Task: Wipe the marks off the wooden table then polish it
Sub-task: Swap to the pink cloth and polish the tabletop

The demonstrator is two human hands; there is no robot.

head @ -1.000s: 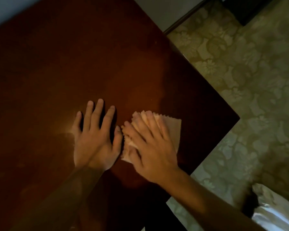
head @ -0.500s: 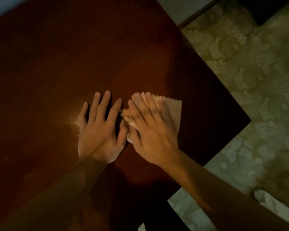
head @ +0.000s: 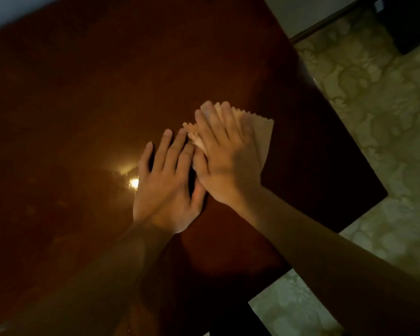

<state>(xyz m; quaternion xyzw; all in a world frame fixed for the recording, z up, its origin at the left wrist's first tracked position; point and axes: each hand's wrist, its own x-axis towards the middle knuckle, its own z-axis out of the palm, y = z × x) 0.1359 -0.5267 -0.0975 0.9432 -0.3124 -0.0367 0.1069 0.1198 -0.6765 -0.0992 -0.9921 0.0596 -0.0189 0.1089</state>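
A dark red-brown wooden table fills most of the head view. A pale cloth with a zigzag edge lies on it near the right side. My right hand presses flat on the cloth, fingers spread, covering most of it. My left hand lies flat on the bare wood just left of the cloth, fingers apart, its thumb side touching my right hand. A bright light reflection shines on the wood beside my left hand.
The table's right edge and near corner border a pale floral-patterned floor. A light wall with a dark skirting strip runs at the top right, beside a dark object.
My right hand has slid the cloth farther away across the table. My left hand has followed alongside it. A bright reflection now shows on the wood.
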